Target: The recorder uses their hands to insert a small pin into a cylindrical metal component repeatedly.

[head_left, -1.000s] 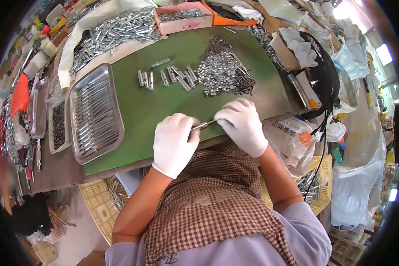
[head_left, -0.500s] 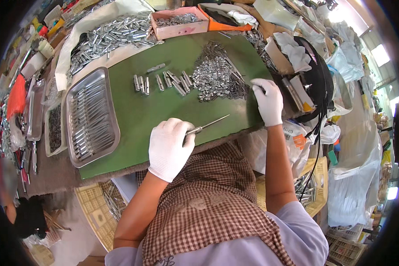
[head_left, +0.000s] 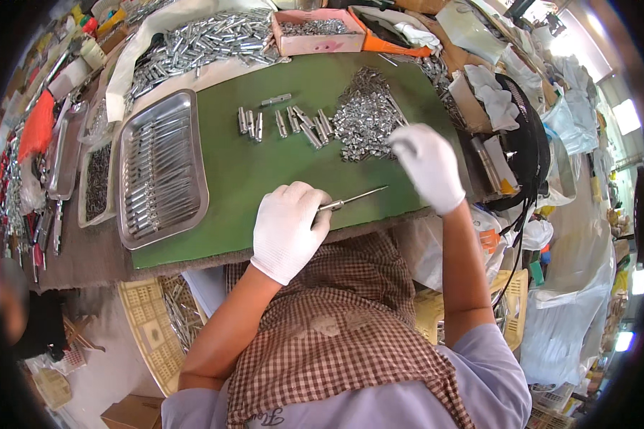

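Observation:
My left hand [head_left: 288,232], in a white knit glove, is closed around a slim metal tool with a thin pointed shaft [head_left: 361,196]. The shaft points right, above the green mat's front part. My right hand [head_left: 434,171], gloved too, is at the lower right edge of a pile of small metal pieces [head_left: 368,125]. Its fingers bend down but are smeared by motion, so what they hold, if anything, cannot be made out. Left of that pile several short metal cylinders [head_left: 283,123] stand or lie on the mat.
The green mat [head_left: 225,207] covers the table. A metal tray [head_left: 202,189] with a row of thin-shafted tools sits at its left. Behind are a heap of metal cylinders [head_left: 211,46], a pink box [head_left: 315,44] and an orange box [head_left: 401,48]. A black mesh item [head_left: 526,136] is at the right.
My right hand has moved left from the mat's right side toward the pile. My left hand keeps the tool in nearly the same place. The whole view has shifted a little.

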The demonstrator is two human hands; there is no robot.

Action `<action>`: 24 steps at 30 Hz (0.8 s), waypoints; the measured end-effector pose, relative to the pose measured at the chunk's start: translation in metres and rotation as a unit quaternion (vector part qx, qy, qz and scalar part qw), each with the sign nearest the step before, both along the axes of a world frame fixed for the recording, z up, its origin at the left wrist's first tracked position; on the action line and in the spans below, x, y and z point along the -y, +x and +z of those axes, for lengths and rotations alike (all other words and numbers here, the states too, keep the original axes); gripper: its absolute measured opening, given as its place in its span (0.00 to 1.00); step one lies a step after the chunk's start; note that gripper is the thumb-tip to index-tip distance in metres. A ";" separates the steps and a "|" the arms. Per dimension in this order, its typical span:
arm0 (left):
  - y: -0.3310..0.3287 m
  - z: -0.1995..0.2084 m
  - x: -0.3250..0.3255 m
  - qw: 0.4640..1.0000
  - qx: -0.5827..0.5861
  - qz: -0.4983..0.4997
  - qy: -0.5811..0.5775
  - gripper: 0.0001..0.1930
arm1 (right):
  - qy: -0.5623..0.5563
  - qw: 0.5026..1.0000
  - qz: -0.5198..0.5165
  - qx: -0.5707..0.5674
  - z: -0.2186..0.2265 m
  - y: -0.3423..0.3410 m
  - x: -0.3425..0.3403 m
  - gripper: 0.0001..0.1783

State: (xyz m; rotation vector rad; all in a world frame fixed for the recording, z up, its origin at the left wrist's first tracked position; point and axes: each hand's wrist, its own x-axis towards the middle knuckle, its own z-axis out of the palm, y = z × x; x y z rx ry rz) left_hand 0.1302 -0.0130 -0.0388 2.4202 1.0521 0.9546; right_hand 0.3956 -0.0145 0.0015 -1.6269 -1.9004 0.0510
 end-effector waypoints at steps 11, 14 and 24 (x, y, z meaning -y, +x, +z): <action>-0.001 0.003 0.000 1.000 -0.003 0.001 -0.006 0.06 | -0.045 0.985 0.158 -0.057 -0.016 -0.064 0.025 0.12; -0.002 0.004 0.001 1.000 -0.012 -0.004 -0.001 0.07 | -0.004 0.983 0.172 0.069 -0.011 -0.072 0.023 0.12; -0.002 0.001 0.000 1.000 0.006 -0.010 -0.010 0.06 | 0.009 0.987 0.075 0.140 0.003 -0.058 0.033 0.09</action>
